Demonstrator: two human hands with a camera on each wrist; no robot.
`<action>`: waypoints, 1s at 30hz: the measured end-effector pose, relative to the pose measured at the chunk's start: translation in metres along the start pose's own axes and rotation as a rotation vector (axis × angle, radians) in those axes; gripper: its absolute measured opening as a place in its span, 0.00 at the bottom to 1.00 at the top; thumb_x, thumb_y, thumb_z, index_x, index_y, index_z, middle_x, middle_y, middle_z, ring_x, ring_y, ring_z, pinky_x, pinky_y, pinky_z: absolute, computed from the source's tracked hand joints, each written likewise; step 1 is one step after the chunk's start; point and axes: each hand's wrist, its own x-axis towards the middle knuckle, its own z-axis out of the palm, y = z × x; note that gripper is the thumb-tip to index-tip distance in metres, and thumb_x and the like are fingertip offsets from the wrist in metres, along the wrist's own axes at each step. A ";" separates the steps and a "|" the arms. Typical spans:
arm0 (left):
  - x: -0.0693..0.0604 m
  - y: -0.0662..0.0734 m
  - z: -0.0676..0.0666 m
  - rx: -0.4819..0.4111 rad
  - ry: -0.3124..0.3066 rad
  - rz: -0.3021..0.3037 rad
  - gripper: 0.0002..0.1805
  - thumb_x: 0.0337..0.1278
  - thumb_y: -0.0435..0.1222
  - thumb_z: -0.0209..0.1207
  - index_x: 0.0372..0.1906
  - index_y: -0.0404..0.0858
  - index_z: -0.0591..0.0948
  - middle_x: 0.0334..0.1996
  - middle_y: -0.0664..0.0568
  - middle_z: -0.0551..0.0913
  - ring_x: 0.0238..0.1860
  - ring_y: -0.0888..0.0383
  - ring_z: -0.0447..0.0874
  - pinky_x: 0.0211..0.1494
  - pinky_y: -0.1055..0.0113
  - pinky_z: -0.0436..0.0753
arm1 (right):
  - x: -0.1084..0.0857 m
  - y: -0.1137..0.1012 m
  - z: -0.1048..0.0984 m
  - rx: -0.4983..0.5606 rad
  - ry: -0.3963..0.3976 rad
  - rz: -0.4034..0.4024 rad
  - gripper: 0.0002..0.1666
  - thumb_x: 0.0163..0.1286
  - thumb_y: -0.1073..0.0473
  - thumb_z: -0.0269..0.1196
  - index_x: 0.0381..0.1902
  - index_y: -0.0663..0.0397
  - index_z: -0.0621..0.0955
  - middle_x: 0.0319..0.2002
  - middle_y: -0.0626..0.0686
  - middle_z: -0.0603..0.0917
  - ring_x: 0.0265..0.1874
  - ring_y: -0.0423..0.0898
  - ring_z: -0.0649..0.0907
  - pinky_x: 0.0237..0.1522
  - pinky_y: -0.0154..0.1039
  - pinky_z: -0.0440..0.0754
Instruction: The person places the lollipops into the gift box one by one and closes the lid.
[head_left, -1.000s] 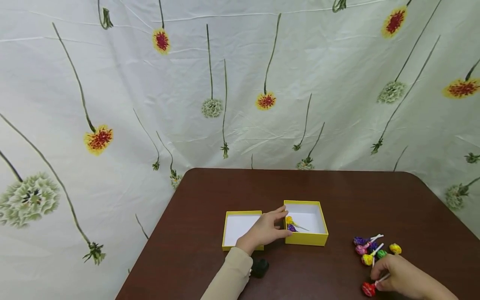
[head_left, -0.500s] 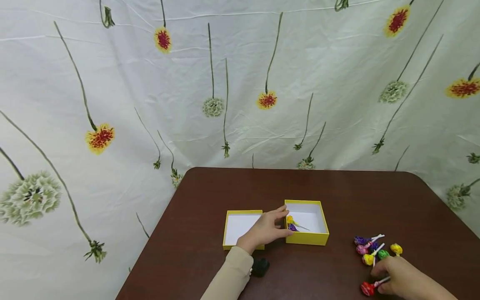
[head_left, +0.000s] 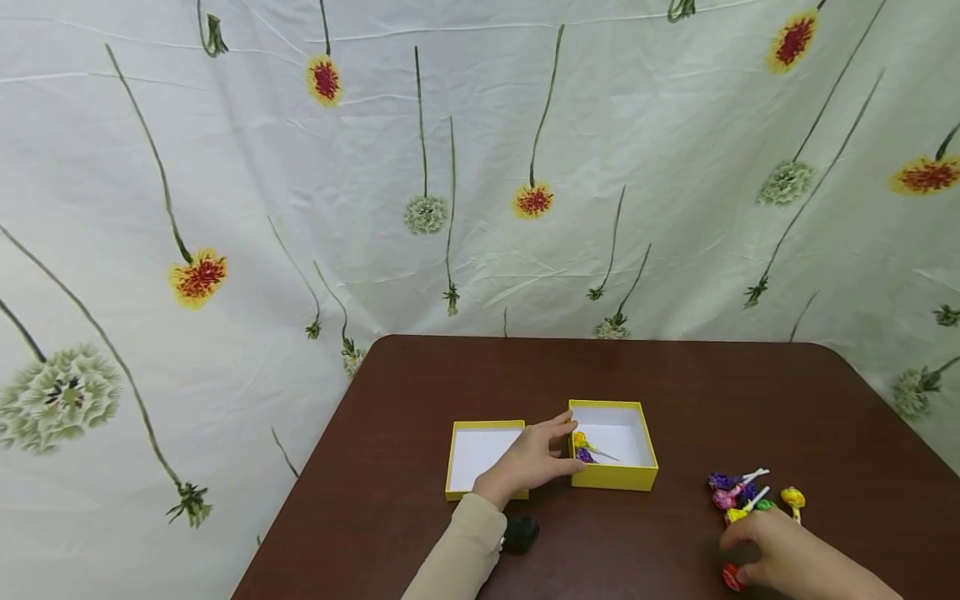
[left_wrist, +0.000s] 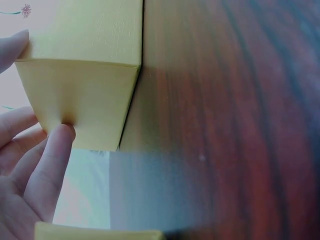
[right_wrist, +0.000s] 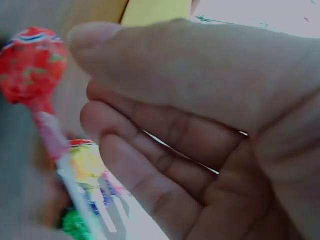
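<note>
My left hand (head_left: pixel 528 460) holds the near left corner of an open yellow box (head_left: pixel 617 477). In the left wrist view its thumb is at the rim and one fingertip touches the side wall (left_wrist: pixel 90 95). A yellow lollipop (head_left: pixel 581 441) and a purple lollipop (head_left: pixel 584 456) lie inside the box. My right hand (head_left: pixel 787 550) hovers around a red lollipop (head_left: pixel 732 577) on the table. In the right wrist view, the thumb is apart from the loosely curved fingers, and the red lollipop (right_wrist: pixel 34 65) lies beside the thumb tip with its stick running downward.
Several lollipops lie beyond the right hand, among them a pink one (head_left: pixel 725 498) and a separate yellow one (head_left: pixel 792 497). A yellow-rimmed box lid (head_left: pixel 480 458) lies left of the box. A small black object (head_left: pixel 519 534) is by the left sleeve.
My right hand has shifted slightly left over the red lollipop, so its stick is now hidden in the head view. The left hand and the box have stayed put.
</note>
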 end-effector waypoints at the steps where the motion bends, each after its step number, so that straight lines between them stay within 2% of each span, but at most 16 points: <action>1: 0.000 0.000 0.000 0.000 0.000 0.000 0.38 0.60 0.43 0.69 0.73 0.39 0.70 0.78 0.54 0.60 0.70 0.50 0.73 0.59 0.66 0.84 | 0.000 0.003 0.002 0.023 -0.006 -0.002 0.07 0.56 0.64 0.73 0.35 0.58 0.87 0.34 0.44 0.88 0.33 0.29 0.81 0.30 0.33 0.82; 5: 0.000 -0.001 0.001 -0.001 -0.003 0.003 0.38 0.60 0.44 0.69 0.73 0.40 0.69 0.79 0.54 0.59 0.71 0.50 0.72 0.59 0.66 0.84 | -0.001 0.008 0.008 0.074 0.012 -0.051 0.05 0.58 0.64 0.73 0.33 0.57 0.87 0.32 0.42 0.88 0.31 0.27 0.80 0.28 0.32 0.81; 10: 0.001 0.000 0.001 0.003 -0.005 0.005 0.38 0.60 0.44 0.69 0.74 0.40 0.69 0.79 0.54 0.59 0.72 0.50 0.70 0.59 0.66 0.84 | -0.002 0.010 0.013 0.080 0.047 -0.098 0.03 0.57 0.66 0.73 0.30 0.58 0.87 0.30 0.39 0.87 0.29 0.25 0.78 0.25 0.31 0.79; 17: 0.000 0.000 0.001 -0.004 -0.008 0.000 0.38 0.60 0.43 0.69 0.73 0.39 0.69 0.79 0.54 0.59 0.71 0.50 0.72 0.58 0.67 0.84 | -0.002 0.012 0.016 0.154 -0.003 -0.024 0.06 0.60 0.65 0.72 0.35 0.61 0.87 0.34 0.45 0.89 0.33 0.24 0.79 0.30 0.30 0.83; 20: 0.000 0.000 0.001 -0.007 -0.007 0.002 0.38 0.60 0.43 0.69 0.73 0.39 0.69 0.79 0.54 0.59 0.71 0.50 0.72 0.58 0.67 0.84 | -0.004 0.015 0.016 0.156 0.001 -0.053 0.05 0.60 0.65 0.72 0.34 0.62 0.87 0.33 0.43 0.89 0.32 0.24 0.79 0.29 0.30 0.82; 25: 0.000 -0.001 0.001 -0.007 -0.002 0.001 0.38 0.60 0.43 0.69 0.74 0.40 0.69 0.79 0.54 0.59 0.72 0.50 0.70 0.58 0.67 0.84 | -0.005 0.020 0.018 0.159 0.031 -0.154 0.02 0.60 0.67 0.71 0.32 0.59 0.88 0.31 0.38 0.87 0.29 0.23 0.76 0.25 0.29 0.79; 30: 0.001 -0.002 0.001 -0.006 0.000 0.000 0.39 0.59 0.44 0.69 0.73 0.39 0.69 0.79 0.55 0.59 0.72 0.50 0.71 0.58 0.67 0.84 | -0.003 0.020 0.018 0.212 0.073 -0.118 0.02 0.62 0.66 0.70 0.32 0.53 0.87 0.31 0.33 0.84 0.26 0.24 0.73 0.22 0.29 0.75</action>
